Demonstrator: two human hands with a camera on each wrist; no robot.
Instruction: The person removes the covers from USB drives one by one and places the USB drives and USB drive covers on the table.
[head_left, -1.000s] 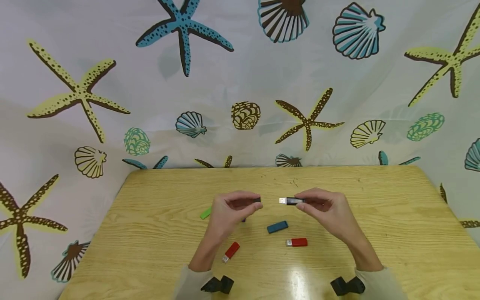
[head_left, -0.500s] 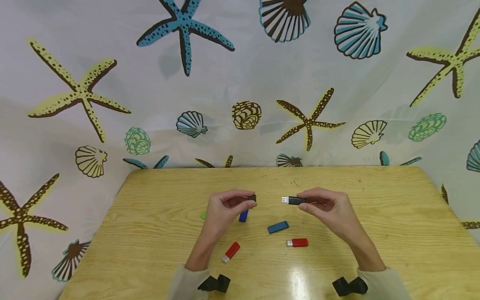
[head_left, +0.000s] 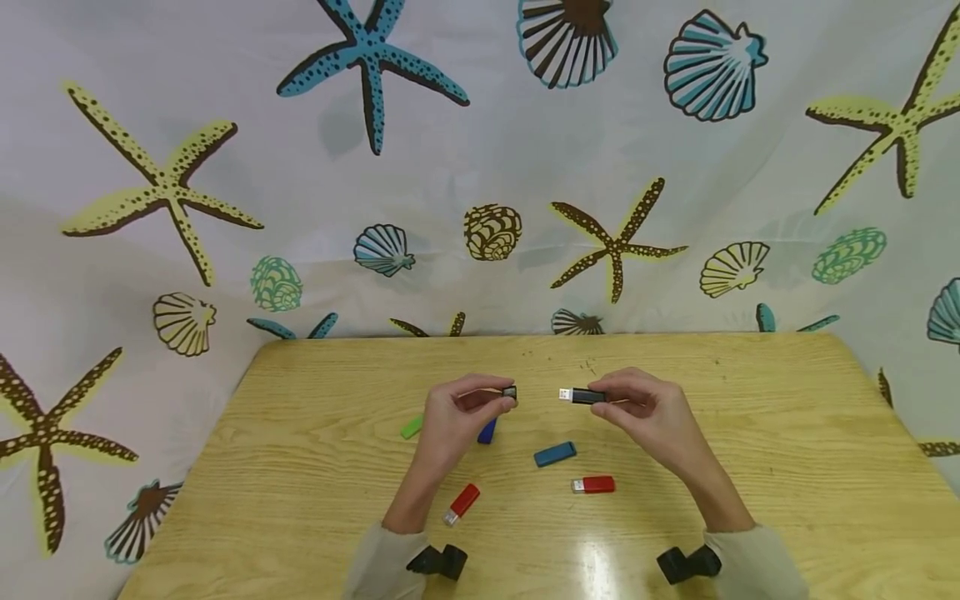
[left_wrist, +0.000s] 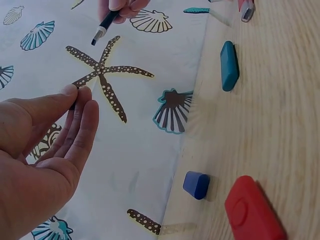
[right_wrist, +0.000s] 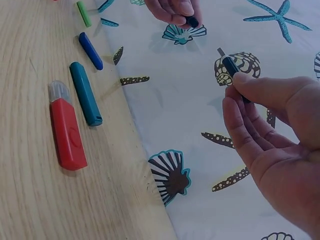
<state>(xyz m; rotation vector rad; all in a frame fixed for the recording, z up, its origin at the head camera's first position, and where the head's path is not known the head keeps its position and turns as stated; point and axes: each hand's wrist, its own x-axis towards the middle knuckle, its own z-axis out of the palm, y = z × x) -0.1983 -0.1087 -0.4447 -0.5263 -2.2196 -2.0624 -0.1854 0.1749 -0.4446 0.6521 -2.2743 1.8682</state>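
On the left part of the wooden tabletop [head_left: 292, 492], I see a green stick [head_left: 412, 427], partly covered by the left hand [head_left: 452, 418]. Thumb and fingertips there pinch a small black cap [head_left: 510, 392], held in the air. Below that wrist's inner side lies a red flash drive [head_left: 465, 501] on a slant, and a dark blue stick [head_left: 487, 431] shows just under the hand. Mid-table lies a teal-blue stick [head_left: 555, 454]. Above it, the black flash drive [head_left: 583, 396] points its bare plug at the cap, the two well apart; a second red flash drive [head_left: 597, 484] lies below. Furthest right, the right hand [head_left: 654, 408] pinches the black drive's body between thumb and fingers.

I judge the step to be capping or uncapping; I can't tell which. If capping, the next move calls for lining up cap and plug before bringing them together.
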